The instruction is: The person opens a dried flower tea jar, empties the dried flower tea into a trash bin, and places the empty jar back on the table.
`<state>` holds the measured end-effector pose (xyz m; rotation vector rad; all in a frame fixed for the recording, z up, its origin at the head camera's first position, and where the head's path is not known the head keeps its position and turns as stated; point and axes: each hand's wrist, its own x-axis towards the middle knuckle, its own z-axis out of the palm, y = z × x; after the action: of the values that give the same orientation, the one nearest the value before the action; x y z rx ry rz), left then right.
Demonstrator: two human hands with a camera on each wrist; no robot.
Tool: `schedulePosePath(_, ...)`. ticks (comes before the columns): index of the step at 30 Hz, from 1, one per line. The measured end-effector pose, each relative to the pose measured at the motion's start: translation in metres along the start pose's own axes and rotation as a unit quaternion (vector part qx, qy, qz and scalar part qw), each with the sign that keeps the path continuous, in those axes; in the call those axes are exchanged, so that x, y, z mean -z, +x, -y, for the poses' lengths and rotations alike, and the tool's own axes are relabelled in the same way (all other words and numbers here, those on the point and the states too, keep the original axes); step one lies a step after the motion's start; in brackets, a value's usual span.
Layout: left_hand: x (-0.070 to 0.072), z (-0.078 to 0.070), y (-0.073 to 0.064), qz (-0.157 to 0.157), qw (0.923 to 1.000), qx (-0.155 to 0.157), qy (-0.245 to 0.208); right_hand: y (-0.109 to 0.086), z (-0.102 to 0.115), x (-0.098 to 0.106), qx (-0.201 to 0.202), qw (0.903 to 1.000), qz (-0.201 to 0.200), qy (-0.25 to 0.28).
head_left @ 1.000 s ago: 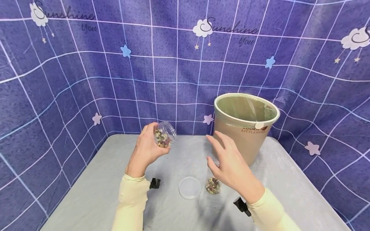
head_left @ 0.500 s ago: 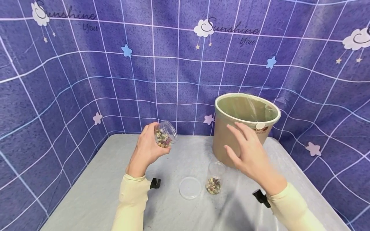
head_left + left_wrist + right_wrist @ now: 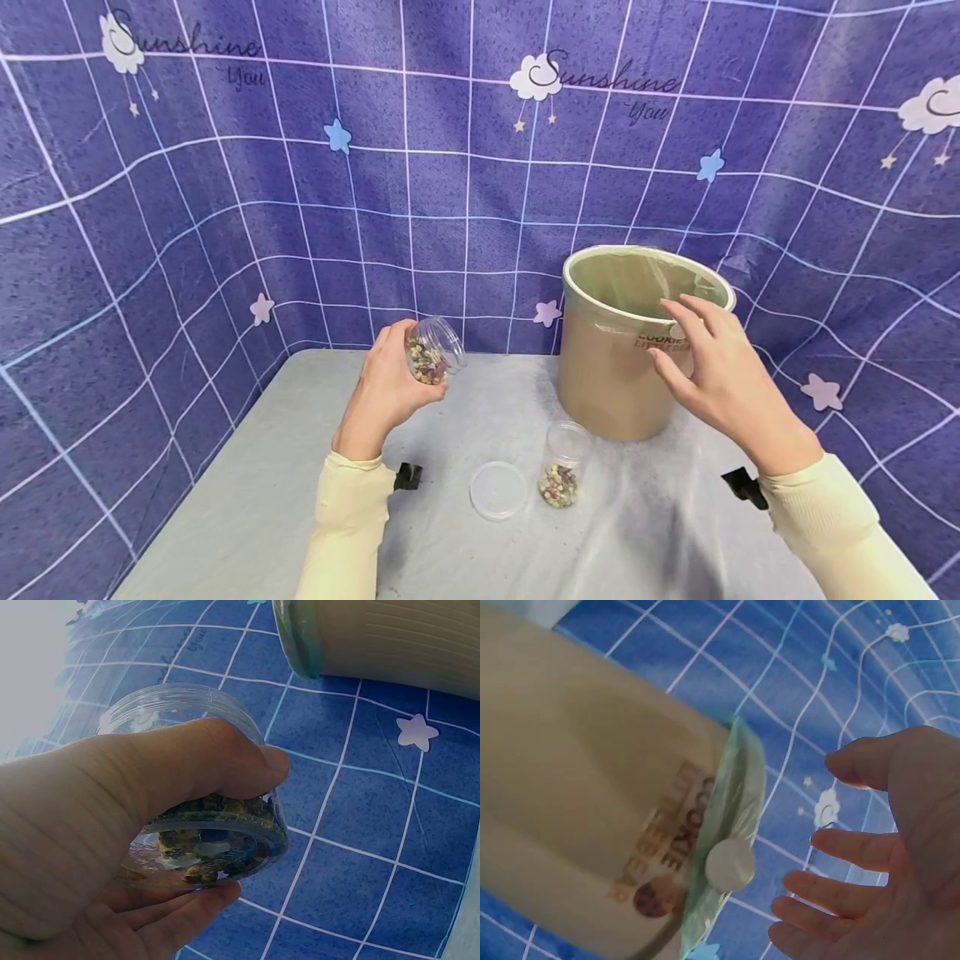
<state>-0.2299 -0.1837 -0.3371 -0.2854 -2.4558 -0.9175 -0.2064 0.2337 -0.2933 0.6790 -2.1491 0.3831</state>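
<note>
We've got a clear round jar (image 3: 438, 340) tilted above the smooth grey table (image 3: 457, 417), coarse mottled bits (image 3: 427, 367) inside, mouth angled right; the left hand (image 3: 382, 387) grips it, thumb and fingers wrapped round. Right hand (image 3: 723, 379): fingers parted, loosely bent, just beside the tan tapered bin (image 3: 611, 383), crinkly green liner (image 3: 622, 279). We see a second clear jar (image 3: 558, 482), part-filled, upright beside a flat translucent disc (image 3: 498, 492).

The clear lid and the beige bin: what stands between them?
In the head view, a clear jar holding mixed bits stands between the lid and the bin.
</note>
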Motion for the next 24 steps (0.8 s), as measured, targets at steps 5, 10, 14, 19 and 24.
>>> schedulePosePath(5,0.000,0.001,0.000,0.003,1.0000,0.003,-0.005,0.000,-0.015,0.001,-0.001,0.9999,0.009,-0.005)
schedulePosePath(10,0.000,0.002,0.001,0.003,1.0000,0.003,-0.005,0.000,-0.030,0.000,-0.007,0.9998,0.018,-0.003)
schedulePosePath(14,0.000,0.002,0.001,0.003,1.0000,0.003,-0.006,0.001,-0.041,0.000,-0.017,0.9993,0.034,-0.002)
schedulePosePath(19,0.000,0.001,0.001,0.003,1.0000,0.003,-0.001,0.003,-0.057,-0.001,-0.005,0.9986,0.052,0.000)
schedulePosePath(24,-0.001,0.001,0.000,0.003,1.0000,0.003,-0.003,0.002,-0.073,-0.003,-0.001,0.9974,0.072,0.004)
